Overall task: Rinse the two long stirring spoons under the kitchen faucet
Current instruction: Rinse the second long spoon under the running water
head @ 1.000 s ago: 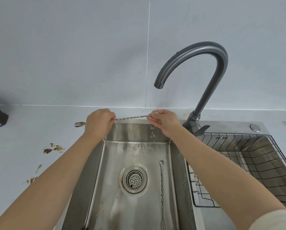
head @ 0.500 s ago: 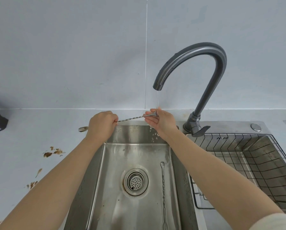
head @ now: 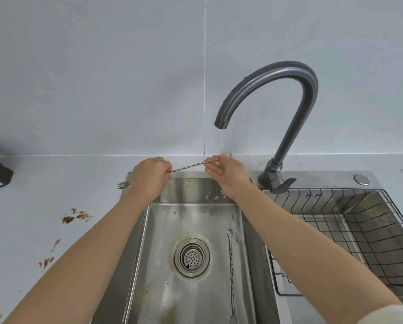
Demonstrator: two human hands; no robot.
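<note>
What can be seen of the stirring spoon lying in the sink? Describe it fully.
The loose stirring spoon is long, thin, silvery metal with a twisted shaft and a small round bowl at the far end. It lies flat on the wet sink floor, right of the drain, running lengthwise toward the camera. Its near end leaves the frame. Neither hand touches it.
</note>
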